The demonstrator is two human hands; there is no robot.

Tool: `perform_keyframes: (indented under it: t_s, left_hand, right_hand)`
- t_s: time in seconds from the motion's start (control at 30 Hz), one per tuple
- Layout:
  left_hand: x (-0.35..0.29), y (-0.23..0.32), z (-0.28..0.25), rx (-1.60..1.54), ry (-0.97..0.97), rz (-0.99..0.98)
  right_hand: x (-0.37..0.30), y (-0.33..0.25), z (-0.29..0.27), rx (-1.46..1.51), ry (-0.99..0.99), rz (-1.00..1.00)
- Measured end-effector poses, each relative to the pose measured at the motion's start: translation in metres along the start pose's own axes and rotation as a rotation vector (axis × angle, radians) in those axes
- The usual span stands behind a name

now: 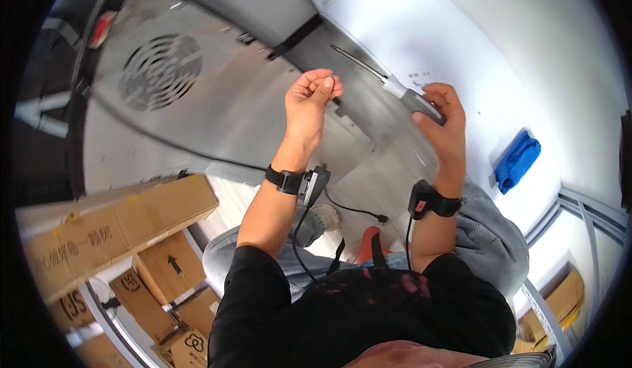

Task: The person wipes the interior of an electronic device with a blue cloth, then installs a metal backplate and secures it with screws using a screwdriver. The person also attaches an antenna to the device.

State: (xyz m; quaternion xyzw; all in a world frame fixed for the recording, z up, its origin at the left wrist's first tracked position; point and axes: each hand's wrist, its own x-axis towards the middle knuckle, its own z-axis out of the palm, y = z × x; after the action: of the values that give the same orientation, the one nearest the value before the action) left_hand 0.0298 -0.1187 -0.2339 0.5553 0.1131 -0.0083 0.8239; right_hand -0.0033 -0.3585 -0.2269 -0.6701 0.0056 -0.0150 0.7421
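My right hand [447, 118] is closed round the grey handle of a screwdriver [422, 103]. Its thin metal shaft points up and to the left, with the tip in the air beyond my left hand. With thumb and fingers pinched together, my left hand [309, 101] is raised near the edge of a grey metal panel [243, 111]. Whatever lies between those fingertips is too small to name. Several small dark pieces, perhaps screws [419, 78], lie on the white surface [474, 58] beside my right hand.
A round slotted vent [161, 72] is cut into the metal panel at the left. A black cable [171, 145] crosses it. On the white surface at right lies a folded blue cloth [518, 160]. Cardboard boxes [125, 230] are stacked at lower left. A plug [382, 218] hangs near my legs.
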Motion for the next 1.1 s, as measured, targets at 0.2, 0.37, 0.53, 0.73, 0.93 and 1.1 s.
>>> perform_keyframes:
  t_s: [0.2,0.37,0.53,0.73,0.93,1.1]
  left_hand:
    - [-0.045,0.074,-0.056,-0.150,-0.042,-0.003]
    - [-0.069,0.098,-0.057,-0.123,-0.021,0.013]
    - [-0.077,0.103,-0.057,-0.205,-0.119,0.034]
    - [-0.088,0.111,-0.057,-0.167,-0.143,0.086]
    - [-0.093,0.108,-0.062,0.023,-0.066,0.141]
    - [-0.091,0.107,-0.061,0.224,-0.037,0.156]
  right_hand:
    - [-0.031,-0.022,0.030,0.107,-0.201,-0.072]
    - [-0.049,-0.040,0.051,0.117,-0.303,-0.087]
    - [-0.055,-0.058,0.050,0.090,-0.324,-0.134]
    - [-0.060,-0.062,0.041,0.104,-0.316,-0.132]
    - [-0.062,-0.067,0.041,0.072,-0.339,-0.156]
    - [-0.063,-0.070,0.036,-0.007,-0.316,-0.176]
